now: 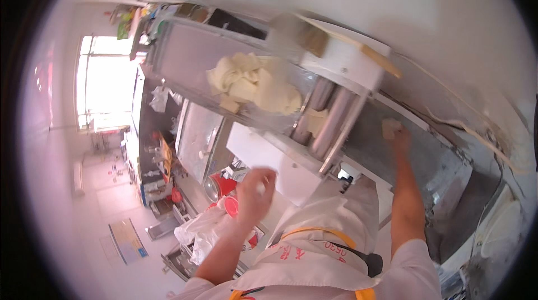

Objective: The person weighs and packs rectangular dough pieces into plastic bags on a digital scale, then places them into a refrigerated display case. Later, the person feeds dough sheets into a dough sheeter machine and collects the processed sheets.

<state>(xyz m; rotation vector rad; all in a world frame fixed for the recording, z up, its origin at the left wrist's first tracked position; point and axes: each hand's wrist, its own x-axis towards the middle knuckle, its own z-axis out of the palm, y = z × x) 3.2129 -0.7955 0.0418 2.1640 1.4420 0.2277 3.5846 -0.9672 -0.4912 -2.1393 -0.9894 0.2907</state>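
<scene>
A dough roller machine with metal rollers and white side housings stands in front of me. Folded sheets of pale dough lie on its metal feed tray, and a piece of dough shows between the rollers. My left hand is raised beside the near white housing, fingers curled; blur hides whether it holds anything. On the other side of the rollers, my right hand grips a small pale piece, perhaps dough, over the grey metal outfeed surface.
A wooden stick and a brush-like object rest on the far housing. Cables run along the wall at right. White plastic bags and a red container stand below at left. A glass-topped cabinet and a cluttered dark counter are beyond.
</scene>
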